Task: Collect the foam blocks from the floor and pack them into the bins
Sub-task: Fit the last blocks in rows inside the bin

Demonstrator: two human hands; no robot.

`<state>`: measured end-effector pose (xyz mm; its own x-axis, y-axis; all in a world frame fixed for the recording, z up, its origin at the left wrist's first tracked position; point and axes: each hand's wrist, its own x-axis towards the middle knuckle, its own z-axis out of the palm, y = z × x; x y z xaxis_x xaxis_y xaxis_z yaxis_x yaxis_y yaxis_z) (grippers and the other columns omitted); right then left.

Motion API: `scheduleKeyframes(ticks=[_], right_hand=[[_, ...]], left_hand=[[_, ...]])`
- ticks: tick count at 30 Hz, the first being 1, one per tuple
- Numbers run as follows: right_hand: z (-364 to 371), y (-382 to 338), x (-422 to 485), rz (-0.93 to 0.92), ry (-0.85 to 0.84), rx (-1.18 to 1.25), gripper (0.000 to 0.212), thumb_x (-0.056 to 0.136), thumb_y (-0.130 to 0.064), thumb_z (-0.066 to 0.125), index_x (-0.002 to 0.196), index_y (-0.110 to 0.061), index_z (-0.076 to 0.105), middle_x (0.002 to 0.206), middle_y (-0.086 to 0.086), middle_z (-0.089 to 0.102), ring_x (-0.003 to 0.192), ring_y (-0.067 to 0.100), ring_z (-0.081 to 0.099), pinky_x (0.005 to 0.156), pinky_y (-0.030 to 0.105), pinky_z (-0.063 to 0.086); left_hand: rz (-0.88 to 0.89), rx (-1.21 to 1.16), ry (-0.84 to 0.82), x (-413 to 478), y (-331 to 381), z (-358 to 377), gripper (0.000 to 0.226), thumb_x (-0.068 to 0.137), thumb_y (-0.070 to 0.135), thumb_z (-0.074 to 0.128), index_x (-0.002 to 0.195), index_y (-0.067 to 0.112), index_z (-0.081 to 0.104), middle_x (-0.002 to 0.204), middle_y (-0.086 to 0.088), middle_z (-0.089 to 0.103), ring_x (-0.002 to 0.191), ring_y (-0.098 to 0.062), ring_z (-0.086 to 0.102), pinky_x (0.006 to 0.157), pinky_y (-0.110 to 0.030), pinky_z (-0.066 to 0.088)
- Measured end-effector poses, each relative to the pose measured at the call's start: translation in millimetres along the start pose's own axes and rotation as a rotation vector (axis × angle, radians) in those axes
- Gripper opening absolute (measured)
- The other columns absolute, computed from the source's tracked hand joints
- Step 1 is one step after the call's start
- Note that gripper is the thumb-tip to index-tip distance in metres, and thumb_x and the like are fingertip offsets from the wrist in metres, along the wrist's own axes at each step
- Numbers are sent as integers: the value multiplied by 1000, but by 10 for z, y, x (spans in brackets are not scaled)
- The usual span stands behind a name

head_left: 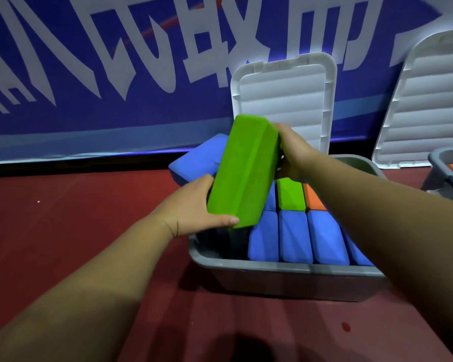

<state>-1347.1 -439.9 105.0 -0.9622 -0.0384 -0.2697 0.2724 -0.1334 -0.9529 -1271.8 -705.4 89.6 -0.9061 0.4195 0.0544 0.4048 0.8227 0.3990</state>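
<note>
Behind the grey bin (285, 270) hangs a blue banner (115, 74) with large white lettering, and red floor (89, 205) spreads under and in front of the bin. Its white lid (285, 100) stands open at the bin's far side. To the bin's right, well apart, a second lid (429, 100) leans behind a second bin (447, 163).

Over the grey bin's near-left part a green foam block (243, 171) is held tilted. Its upper end leans toward the lid and its lower end hangs above a dark empty gap (220, 244). That gap lies just left of a row of blue blocks (293, 236) packed along the bin's near wall. Beyond the row, inside the bin, sit a packed green block (290, 194) and an orange block (313, 198). A loose blue block (196, 158) lies at the bin's far-left edge.

The left hand (194, 205) grasps the green foam block's lower end, thumb across its near face. The right hand (296, 150) clasps the upper end, fingers mostly hidden behind it.

The step looks like seating this block in the gap. It likely goes best if the block is turned parallel to the blue row, its lower end is entered first, and it is then pressed down evenly. Foam should squeeze past a tight neighbour, but it could snag on the rim or drag the adjoining blue block upward
</note>
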Motion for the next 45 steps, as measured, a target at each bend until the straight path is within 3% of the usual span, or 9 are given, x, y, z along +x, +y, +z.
scheduleKeyframes(ticks=[6,16,20,23,26,32,36,40,45], right_hand=[[208,232,39,12,17,37,34,86,-55,56,99,-27,71,71,-1,68,82,25,65,84,53,58],[508,213,145,-4,-65,71,22,82,-48,57,72,-29,54,67,-1,46,70,23,45,74,41,46],[535,317,215,-39,-55,56,24,86,-47,62,78,-24,60,60,-3,50,59,18,48,74,37,46],[488,489,288,-13,-124,-207,39,78,-54,71,96,-19,68,82,10,59,74,23,59,88,44,57],[449,683,275,6,-249,-550,36,83,-52,72,104,-24,72,111,12,68,103,27,67,84,43,62],[528,823,253,-79,-319,-725,25,95,-43,70,106,-21,74,107,-4,71,98,16,63,84,29,51],[644,974,238,-119,-406,-1365,38,102,-52,56,125,-24,69,129,2,66,120,24,59,105,37,46],[803,1072,217,-95,-419,-1731,53,109,-52,35,143,-20,59,144,11,57,130,33,53,110,40,42],[698,1037,209,-63,-429,-1634,55,103,-56,47,139,-17,63,138,10,62,124,31,57,107,41,44]], left_hand=[[22,-33,-62,-79,-111,79,97,52,80,84,134,40,52,130,22,64,114,-1,61,96,-34,52],[-54,-95,2,-73,-289,-8,82,59,98,63,105,31,73,88,8,75,80,-12,69,77,-47,57],[-106,-34,-99,-116,-401,52,76,62,93,67,108,32,72,90,14,73,82,-4,68,76,-38,58],[-149,-8,-238,-117,-466,137,50,75,72,77,105,32,74,91,20,71,84,2,65,74,-24,52],[-148,-14,-350,-95,-521,197,41,72,62,85,94,29,75,83,18,72,77,-1,66,74,-30,54],[-195,60,-513,-24,-483,211,42,71,66,84,76,27,67,69,17,65,66,-4,59,63,-28,44],[-240,1,-622,2,-454,258,55,76,60,83,120,28,75,98,15,77,96,-8,72,97,-37,57],[-257,-20,-664,23,-453,375,58,88,36,80,142,25,61,109,16,76,106,-8,71,103,-36,55],[-258,-24,-458,85,-371,344,12,91,31,76,100,23,77,86,5,76,76,-15,75,76,-32,62]])
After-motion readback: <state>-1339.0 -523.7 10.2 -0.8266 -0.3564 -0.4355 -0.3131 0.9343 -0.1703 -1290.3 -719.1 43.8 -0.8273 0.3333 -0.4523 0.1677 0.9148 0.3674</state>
